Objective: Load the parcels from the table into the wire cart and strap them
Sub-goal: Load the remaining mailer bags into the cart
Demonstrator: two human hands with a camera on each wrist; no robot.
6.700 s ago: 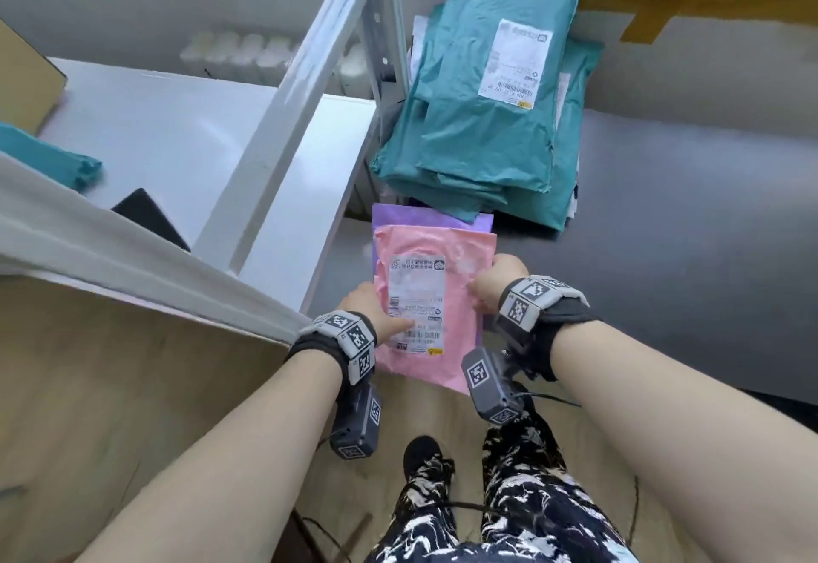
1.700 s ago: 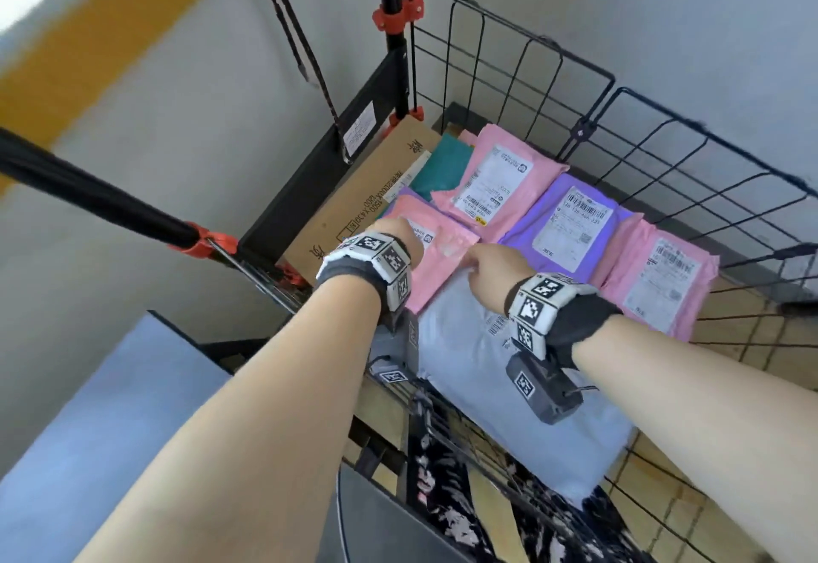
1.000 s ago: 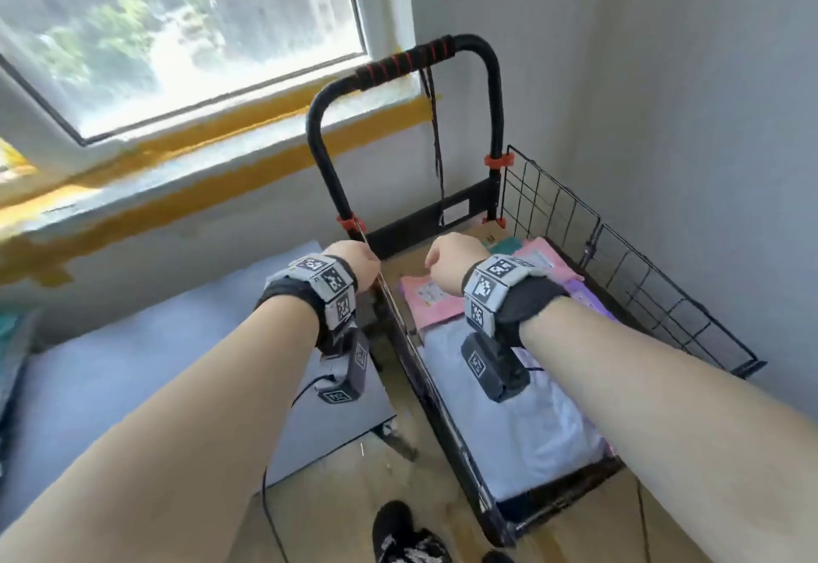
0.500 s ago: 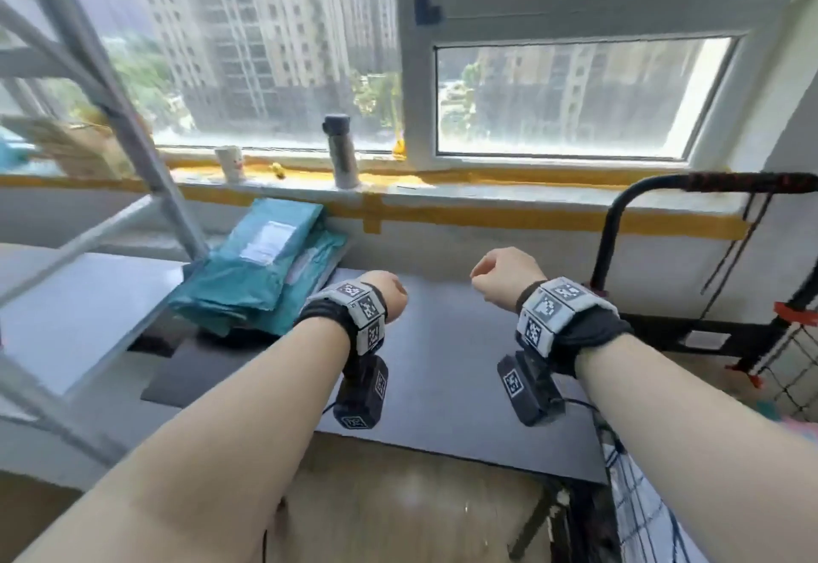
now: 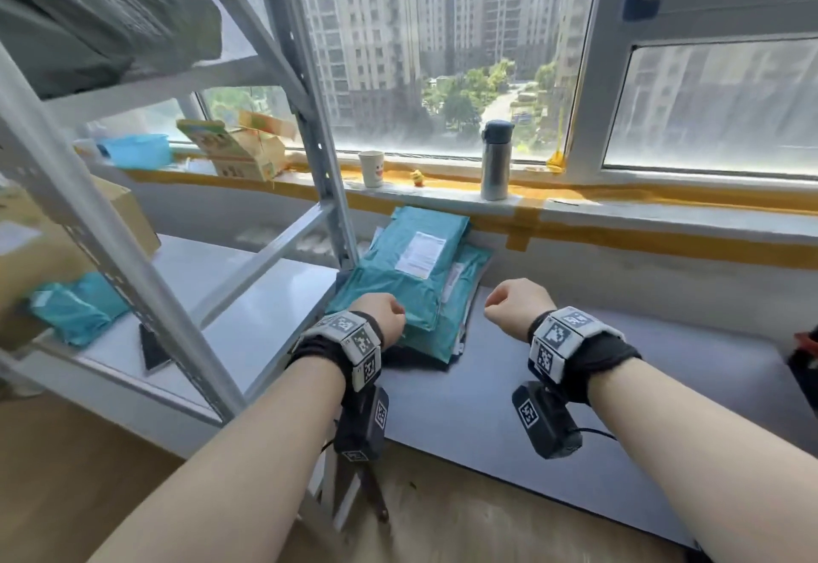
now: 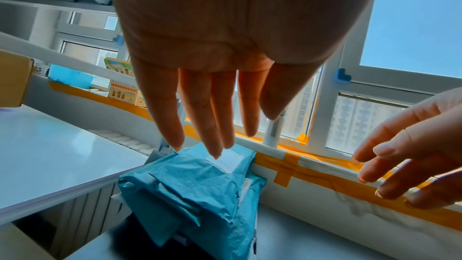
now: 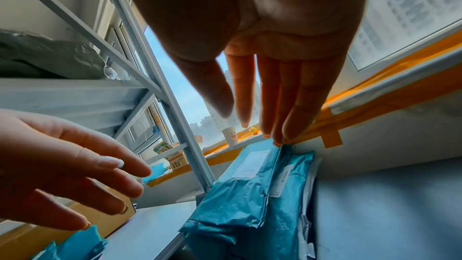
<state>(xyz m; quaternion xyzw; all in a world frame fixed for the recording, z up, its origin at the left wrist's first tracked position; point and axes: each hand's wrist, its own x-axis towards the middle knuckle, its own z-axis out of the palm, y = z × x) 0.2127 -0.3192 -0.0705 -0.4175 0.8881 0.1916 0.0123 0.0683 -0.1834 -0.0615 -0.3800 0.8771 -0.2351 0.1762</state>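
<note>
A stack of teal parcels [image 5: 411, 279] with white labels lies on the grey table [image 5: 487, 390], against the wall under the window. My left hand [image 5: 383, 312] hovers over the stack's near left corner, holding nothing. In the left wrist view its straight fingers [image 6: 212, 135] hang just above the teal parcels [image 6: 190, 189]. My right hand [image 5: 509, 302] floats over the table just right of the stack, also empty. In the right wrist view its fingers [image 7: 257, 122] are straight above the teal parcels [image 7: 240, 201]. Only a dark and red edge of the cart [image 5: 803, 363] shows at far right.
A white metal shelf rack [image 5: 248, 297] stands left of the table, with teal bags [image 5: 71, 310], a cardboard box [image 5: 44, 252] and a dark flat device [image 5: 152, 348] on it. A paper cup [image 5: 371, 167] and a flask [image 5: 495, 160] stand on the windowsill.
The pink parcel was set down in the cart. My view then swung left from the cart back to the table, and both empty hands moved toward the teal stack.
</note>
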